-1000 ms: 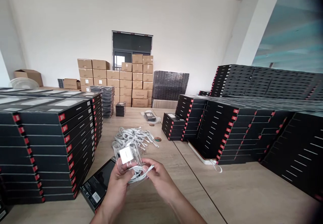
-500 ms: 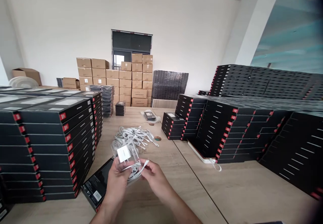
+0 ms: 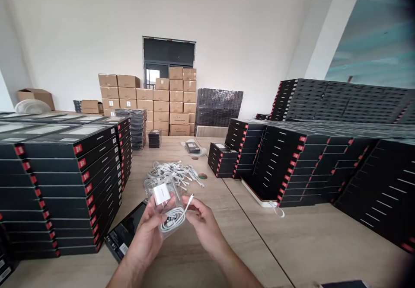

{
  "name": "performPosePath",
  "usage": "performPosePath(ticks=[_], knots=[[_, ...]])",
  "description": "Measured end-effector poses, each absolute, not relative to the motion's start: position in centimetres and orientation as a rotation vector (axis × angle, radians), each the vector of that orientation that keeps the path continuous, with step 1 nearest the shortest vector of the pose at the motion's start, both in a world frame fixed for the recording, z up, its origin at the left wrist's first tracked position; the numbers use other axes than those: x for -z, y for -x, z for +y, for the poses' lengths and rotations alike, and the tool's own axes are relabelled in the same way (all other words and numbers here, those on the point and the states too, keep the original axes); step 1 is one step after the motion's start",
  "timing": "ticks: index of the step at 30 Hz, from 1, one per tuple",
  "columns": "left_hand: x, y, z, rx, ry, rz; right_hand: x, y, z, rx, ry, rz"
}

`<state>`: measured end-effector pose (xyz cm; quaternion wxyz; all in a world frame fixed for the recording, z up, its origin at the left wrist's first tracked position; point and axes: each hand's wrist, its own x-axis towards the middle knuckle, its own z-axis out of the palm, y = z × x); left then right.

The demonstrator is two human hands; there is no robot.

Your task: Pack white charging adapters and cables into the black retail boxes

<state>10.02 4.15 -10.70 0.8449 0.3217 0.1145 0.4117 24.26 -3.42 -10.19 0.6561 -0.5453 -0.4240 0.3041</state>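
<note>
My left hand (image 3: 149, 226) grips a clear plastic tray (image 3: 177, 193) from its left side, thumb over the near part. In the tray's far section sits a white charger plug (image 3: 161, 194). A coiled white cable (image 3: 174, 220) lies in the near section, one connector end sticking up on the right. My right hand (image 3: 201, 222) is closed at the tray's right edge, fingers around that cable end. Just beyond the tray a tangled pile of white cables (image 3: 175, 171) rests on the table. A black box (image 3: 121, 236) lies partly behind my left forearm.
Tall stacks of black boxes (image 3: 94, 171) stand at the left, and more black box stacks (image 3: 282, 167) at the right. A white strip with a looped cord (image 3: 259, 197) lies against the right stack. A small bagged item (image 3: 193, 147) rests farther back. Brown cartons (image 3: 161, 106) line the wall.
The tray has tipped so its inside faces me more, and the cable coil shows more fully in it. My right hand has shifted slightly right with the cable end.
</note>
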Motion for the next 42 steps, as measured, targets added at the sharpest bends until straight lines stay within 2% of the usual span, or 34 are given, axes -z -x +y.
performPosePath(ticks=[4, 13, 22, 33, 42], knots=[[10.9, -10.1, 4.0, -0.859, -0.689, 0.274, 9.9, -24.3, -3.7, -0.529, 1.284, -0.995], [10.9, -10.5, 3.0, -0.823, -0.691, 0.322, 9.7, -23.4, -3.4, -0.403, 1.242, -0.87], [10.6, -11.0, 2.5, -0.872, -0.786, 0.261, 9.7, -22.9, -3.1, -0.627, 1.128, -0.719], [10.5, -11.1, 2.1, -0.833, -0.782, 0.238, 9.4, -23.4, -3.3, -0.031, 1.507, -1.23], [10.8, -10.7, 2.4, -0.734, -0.739, 0.158, 9.5, -24.1, -3.0, 0.081, 1.533, -1.424]])
